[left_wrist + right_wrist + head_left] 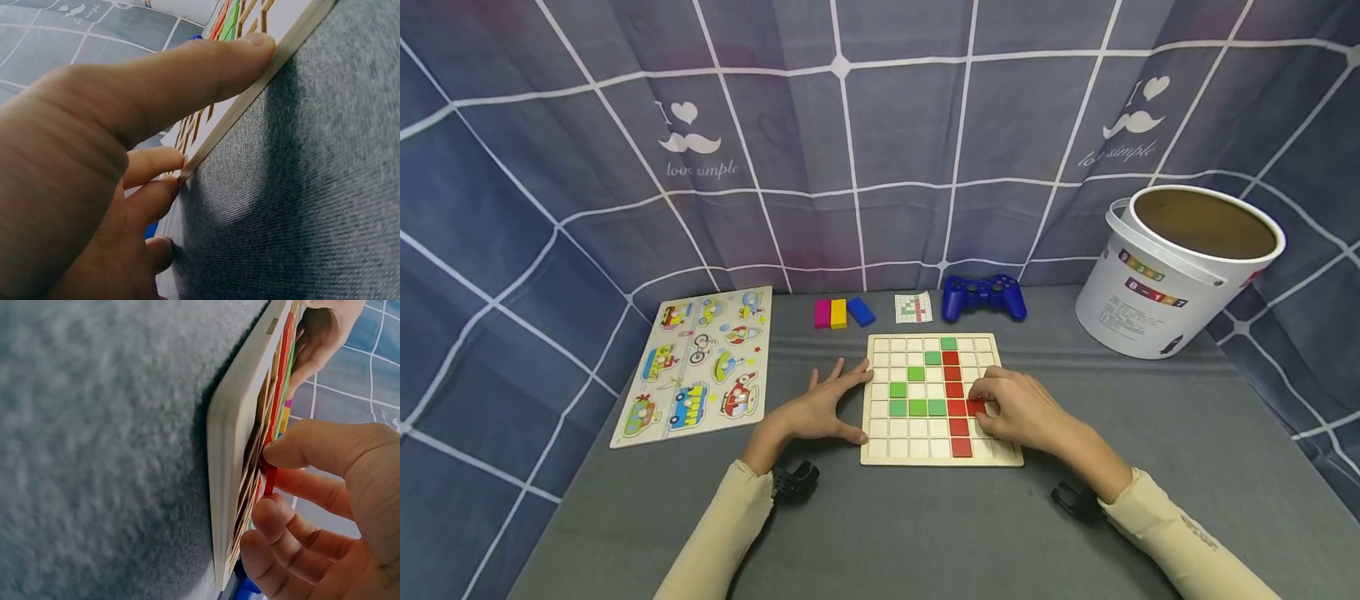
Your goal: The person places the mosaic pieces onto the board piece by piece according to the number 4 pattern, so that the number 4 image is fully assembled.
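Note:
A light wooden grid board (880, 461) lies flat in front of me. Red square tiles (953, 389) form a column right of its middle, and green square tiles (917, 374) run in a diagonal and a short row to their left. My left hand (812, 410) rests at the board's left edge, thumb and fingertips spread against the rim. Over the right part of the grid, my right hand (1022, 410) pinches a small red tile (270, 480) between thumb and index finger, beside the red column. Its other fingers are bent near the board's surface.
Behind the board lie a small printed pattern card (913, 308), a blue game controller (983, 298) and magenta, yellow and blue blocks (838, 314). A vehicle picture puzzle board (718, 410) lies at left. At back right stands a white bucket (1120, 308), before a checked curtain (895, 125).

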Demonstrator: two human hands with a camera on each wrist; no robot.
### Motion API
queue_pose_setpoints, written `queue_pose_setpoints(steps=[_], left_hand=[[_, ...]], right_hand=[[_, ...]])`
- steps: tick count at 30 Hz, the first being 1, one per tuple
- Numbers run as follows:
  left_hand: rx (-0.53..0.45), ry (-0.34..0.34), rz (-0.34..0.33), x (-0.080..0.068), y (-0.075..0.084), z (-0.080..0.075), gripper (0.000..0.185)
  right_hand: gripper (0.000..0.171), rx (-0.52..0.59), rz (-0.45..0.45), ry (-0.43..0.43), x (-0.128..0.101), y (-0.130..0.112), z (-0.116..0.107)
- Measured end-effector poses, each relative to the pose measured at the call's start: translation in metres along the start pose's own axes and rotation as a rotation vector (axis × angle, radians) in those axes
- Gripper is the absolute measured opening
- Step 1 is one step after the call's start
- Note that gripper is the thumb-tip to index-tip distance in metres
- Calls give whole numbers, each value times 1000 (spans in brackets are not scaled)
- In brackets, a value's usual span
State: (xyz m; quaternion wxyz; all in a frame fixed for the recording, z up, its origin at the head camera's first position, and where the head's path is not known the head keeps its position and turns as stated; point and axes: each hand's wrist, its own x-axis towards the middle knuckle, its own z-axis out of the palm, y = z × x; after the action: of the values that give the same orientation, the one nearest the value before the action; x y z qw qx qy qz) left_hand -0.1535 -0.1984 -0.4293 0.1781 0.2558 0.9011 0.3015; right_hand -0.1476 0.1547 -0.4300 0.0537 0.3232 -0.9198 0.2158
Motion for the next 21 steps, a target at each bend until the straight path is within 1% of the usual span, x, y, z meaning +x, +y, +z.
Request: queue_pose_setpoints(steps=[7,12,15,19,21], left_hand=[[8,1,3,2,0,0,103],[7,5,16,4,0,1,103],[7,-1,12,5,0,1,104],[2,-8,8,3,1,-1,104],[-2,4,-1,0,0,-2,104]], right_hand=[[19,-1,8,-20,1,-2,-3],[19,-17,17,-40,-2,1,-13],[20,-14,43,0,-8,7,-21],[21,-13,129,65,-18,24,-29],[21,-13,157,82,-21,32,-31]])
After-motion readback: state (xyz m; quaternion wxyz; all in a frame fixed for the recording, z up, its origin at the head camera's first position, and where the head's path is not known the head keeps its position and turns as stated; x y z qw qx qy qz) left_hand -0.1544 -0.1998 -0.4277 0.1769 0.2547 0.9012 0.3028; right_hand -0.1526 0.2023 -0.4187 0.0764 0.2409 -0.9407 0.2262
